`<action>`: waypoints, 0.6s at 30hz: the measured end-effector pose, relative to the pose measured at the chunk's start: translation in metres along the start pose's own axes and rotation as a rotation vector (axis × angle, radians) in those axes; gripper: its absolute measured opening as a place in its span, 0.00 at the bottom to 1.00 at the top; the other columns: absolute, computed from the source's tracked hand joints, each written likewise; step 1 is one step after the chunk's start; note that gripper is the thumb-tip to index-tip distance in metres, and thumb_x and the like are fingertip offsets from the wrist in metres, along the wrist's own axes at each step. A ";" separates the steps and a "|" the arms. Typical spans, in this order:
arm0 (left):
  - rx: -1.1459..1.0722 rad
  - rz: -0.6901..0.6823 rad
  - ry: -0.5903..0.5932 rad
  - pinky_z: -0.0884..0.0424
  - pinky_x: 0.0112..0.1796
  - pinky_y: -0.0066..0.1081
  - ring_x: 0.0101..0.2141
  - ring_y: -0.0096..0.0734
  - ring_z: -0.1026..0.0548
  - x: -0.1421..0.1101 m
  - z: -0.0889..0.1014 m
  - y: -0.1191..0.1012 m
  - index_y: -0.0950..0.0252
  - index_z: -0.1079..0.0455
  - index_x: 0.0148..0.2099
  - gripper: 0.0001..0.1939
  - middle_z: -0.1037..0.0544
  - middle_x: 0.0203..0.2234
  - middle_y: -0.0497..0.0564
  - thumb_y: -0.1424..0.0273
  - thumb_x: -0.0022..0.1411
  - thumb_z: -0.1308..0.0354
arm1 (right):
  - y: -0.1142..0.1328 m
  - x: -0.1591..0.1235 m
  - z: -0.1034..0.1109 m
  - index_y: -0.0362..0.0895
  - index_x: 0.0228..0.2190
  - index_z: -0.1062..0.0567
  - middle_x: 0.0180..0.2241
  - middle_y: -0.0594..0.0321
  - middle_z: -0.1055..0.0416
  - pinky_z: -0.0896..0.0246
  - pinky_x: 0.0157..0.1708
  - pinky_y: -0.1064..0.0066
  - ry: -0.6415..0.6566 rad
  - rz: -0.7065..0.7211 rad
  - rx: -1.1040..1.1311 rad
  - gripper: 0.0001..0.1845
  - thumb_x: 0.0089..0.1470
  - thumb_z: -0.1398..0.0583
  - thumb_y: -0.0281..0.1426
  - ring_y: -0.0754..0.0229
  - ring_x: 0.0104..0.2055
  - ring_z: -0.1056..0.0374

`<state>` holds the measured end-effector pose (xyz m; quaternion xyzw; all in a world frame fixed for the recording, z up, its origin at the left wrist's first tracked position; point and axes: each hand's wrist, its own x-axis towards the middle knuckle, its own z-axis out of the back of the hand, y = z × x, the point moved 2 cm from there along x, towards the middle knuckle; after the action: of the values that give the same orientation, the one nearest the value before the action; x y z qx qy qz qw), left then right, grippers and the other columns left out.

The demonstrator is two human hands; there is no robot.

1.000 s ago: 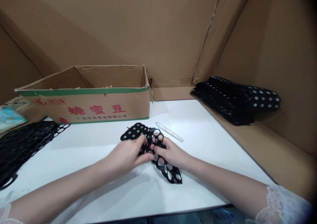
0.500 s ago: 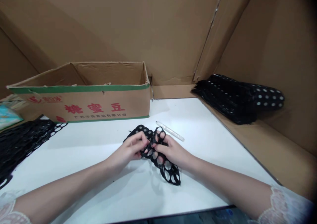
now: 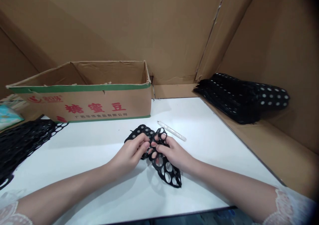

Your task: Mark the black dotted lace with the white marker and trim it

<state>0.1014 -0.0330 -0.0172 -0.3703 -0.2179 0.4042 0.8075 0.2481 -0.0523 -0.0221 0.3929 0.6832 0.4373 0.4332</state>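
While left grip [image 3: 133, 152] and right grip [image 3: 175, 152] are pinching mesh [image 3: 139, 132] in front of box [image 3: 82, 99], it's looking part-bunched, unfinished; heap [image 3: 25, 142] is sitting box-left, stack [image 3: 234, 97] box-right.

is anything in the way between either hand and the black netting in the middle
Nothing visible is: the left hand and right hand both grip the black netting directly. The pen lies just beyond the right hand, not between.

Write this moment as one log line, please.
left hand: pinching black holed material | right hand: gripping same piece | white pen: on table, beyond right hand
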 end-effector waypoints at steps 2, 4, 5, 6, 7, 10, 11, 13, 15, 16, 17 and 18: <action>0.064 0.014 -0.003 0.40 0.27 0.26 0.25 0.26 0.34 -0.001 -0.002 0.000 0.63 0.42 0.36 0.11 0.31 0.24 0.46 0.65 0.64 0.62 | -0.001 -0.001 -0.002 0.43 0.28 0.40 0.23 0.69 0.35 0.37 0.23 0.74 -0.005 -0.010 0.028 0.04 0.47 0.47 0.26 0.67 0.22 0.34; 0.178 0.007 -0.009 0.39 0.26 0.26 0.25 0.26 0.33 -0.002 -0.004 0.002 0.63 0.41 0.37 0.12 0.30 0.25 0.47 0.66 0.64 0.63 | -0.003 -0.002 -0.002 0.43 0.28 0.39 0.23 0.68 0.34 0.36 0.25 0.72 0.009 -0.004 0.038 0.03 0.48 0.47 0.27 0.66 0.22 0.33; 0.255 -0.024 -0.021 0.39 0.26 0.26 0.25 0.27 0.32 -0.004 -0.006 0.003 0.63 0.41 0.37 0.12 0.29 0.26 0.48 0.67 0.64 0.63 | -0.004 -0.003 -0.002 0.42 0.28 0.38 0.23 0.67 0.33 0.36 0.26 0.71 0.021 0.009 0.035 0.02 0.48 0.47 0.27 0.66 0.22 0.33; 0.341 -0.073 -0.039 0.40 0.26 0.27 0.24 0.27 0.32 -0.005 -0.007 0.005 0.64 0.40 0.36 0.12 0.29 0.25 0.49 0.68 0.64 0.63 | -0.004 -0.003 -0.002 0.42 0.28 0.37 0.24 0.66 0.32 0.36 0.27 0.71 0.033 0.032 0.021 0.03 0.48 0.46 0.29 0.66 0.22 0.33; 0.425 -0.136 -0.062 0.40 0.26 0.27 0.24 0.28 0.32 -0.007 -0.008 0.006 0.64 0.39 0.35 0.12 0.29 0.25 0.49 0.69 0.64 0.62 | -0.004 -0.004 -0.001 0.41 0.27 0.36 0.24 0.65 0.32 0.36 0.28 0.71 0.048 0.061 -0.007 0.05 0.48 0.46 0.31 0.65 0.24 0.32; 0.609 -0.304 -0.116 0.39 0.26 0.28 0.24 0.29 0.33 -0.011 -0.012 0.008 0.65 0.38 0.31 0.13 0.30 0.22 0.51 0.70 0.63 0.62 | -0.003 -0.006 0.000 0.39 0.24 0.32 0.23 0.62 0.31 0.36 0.29 0.71 0.066 0.124 -0.103 0.12 0.49 0.45 0.37 0.63 0.25 0.32; 0.629 -0.320 -0.120 0.39 0.26 0.28 0.24 0.30 0.33 -0.011 -0.012 0.008 0.65 0.38 0.31 0.13 0.30 0.22 0.51 0.70 0.63 0.62 | -0.003 -0.006 0.001 0.39 0.24 0.32 0.23 0.61 0.31 0.36 0.28 0.71 0.058 0.128 -0.107 0.14 0.49 0.45 0.38 0.64 0.25 0.32; 0.593 -0.283 -0.111 0.38 0.27 0.28 0.25 0.30 0.31 -0.010 -0.011 0.006 0.65 0.38 0.32 0.13 0.29 0.23 0.51 0.69 0.63 0.62 | -0.004 -0.006 0.000 0.39 0.25 0.31 0.23 0.61 0.31 0.36 0.27 0.72 0.040 0.117 -0.062 0.13 0.50 0.45 0.37 0.64 0.24 0.32; 0.462 -0.151 -0.085 0.36 0.28 0.28 0.27 0.30 0.29 -0.008 -0.009 0.003 0.64 0.40 0.37 0.11 0.27 0.27 0.51 0.67 0.64 0.61 | -0.004 -0.006 -0.001 0.40 0.27 0.32 0.23 0.63 0.31 0.36 0.26 0.71 0.020 0.102 -0.015 0.11 0.50 0.45 0.36 0.64 0.23 0.32; 0.377 -0.068 -0.070 0.36 0.28 0.28 0.28 0.30 0.29 -0.007 -0.008 0.002 0.63 0.41 0.39 0.10 0.27 0.28 0.50 0.66 0.63 0.61 | -0.005 -0.005 -0.001 0.40 0.27 0.33 0.22 0.64 0.31 0.36 0.26 0.71 0.004 0.097 -0.004 0.10 0.50 0.45 0.35 0.64 0.23 0.32; 0.293 0.013 -0.057 0.35 0.29 0.28 0.28 0.29 0.28 -0.007 -0.008 0.001 0.62 0.42 0.41 0.09 0.27 0.29 0.49 0.65 0.63 0.60 | -0.005 -0.005 -0.002 0.41 0.27 0.34 0.21 0.64 0.32 0.36 0.26 0.71 -0.013 0.092 -0.004 0.09 0.49 0.44 0.35 0.64 0.22 0.32; 0.216 0.080 -0.046 0.35 0.29 0.28 0.28 0.29 0.28 -0.006 -0.007 -0.001 0.62 0.44 0.42 0.09 0.27 0.29 0.48 0.64 0.63 0.60 | -0.005 -0.005 -0.002 0.41 0.27 0.34 0.21 0.65 0.32 0.36 0.25 0.71 -0.029 0.088 -0.011 0.09 0.49 0.44 0.35 0.64 0.22 0.32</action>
<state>0.1030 -0.0412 -0.0217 -0.2800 -0.1769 0.4655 0.8207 0.2473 -0.0583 -0.0249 0.4264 0.6565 0.4542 0.4254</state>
